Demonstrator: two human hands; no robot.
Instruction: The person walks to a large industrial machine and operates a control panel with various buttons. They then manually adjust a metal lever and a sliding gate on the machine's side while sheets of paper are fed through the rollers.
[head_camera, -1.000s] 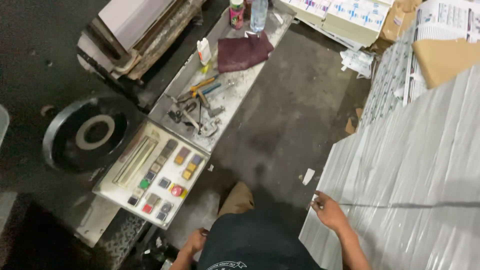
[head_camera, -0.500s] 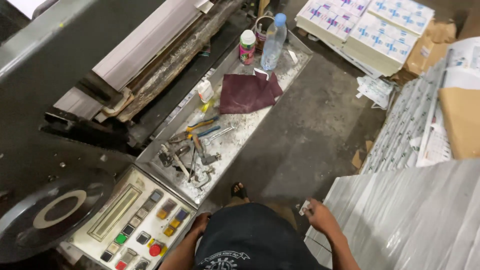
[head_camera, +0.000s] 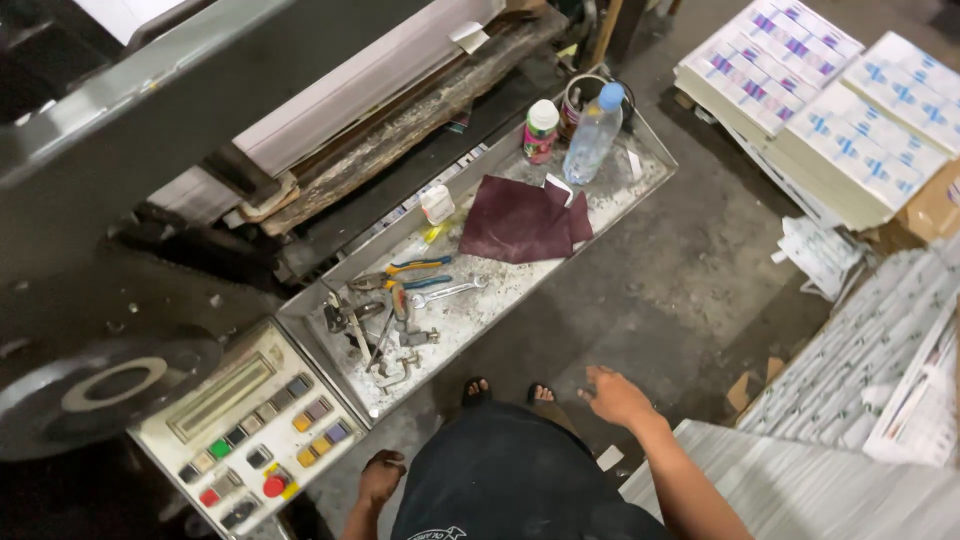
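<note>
Stained concrete floor (head_camera: 690, 270) runs between a dark printing machine (head_camera: 150, 130) and stacks of printed sheets in this head-down view of a print shop. A person stands at the machine's metal tool tray (head_camera: 640, 180), sandalled toes showing just beyond a dark shirt. The right hand (head_camera: 615, 397) hangs open over the floor with fingers spread and gripping nothing, near the corner of a silvery sheet pile (head_camera: 800, 490) at lower right. The left hand (head_camera: 380, 478) is low beside the body, close to the edge of the control panel (head_camera: 250, 430) with its coloured push buttons and a red knob; whether its fingers are curled or open cannot be told, and it appears to hold nothing.

On the tray lie a maroon cloth (head_camera: 520, 220), blue-handled pliers (head_camera: 415, 267), a wrench (head_camera: 445, 292) and a jumble of other metal tools (head_camera: 385, 335). At the tray's far end stand a clear water bottle (head_camera: 592, 135) with a blue cap and a small pink bottle (head_camera: 540, 130) with a white cap. Blue-and-white printed sheet stacks (head_camera: 820, 110) rest on the floor at upper right, well apart from both hands.
</note>
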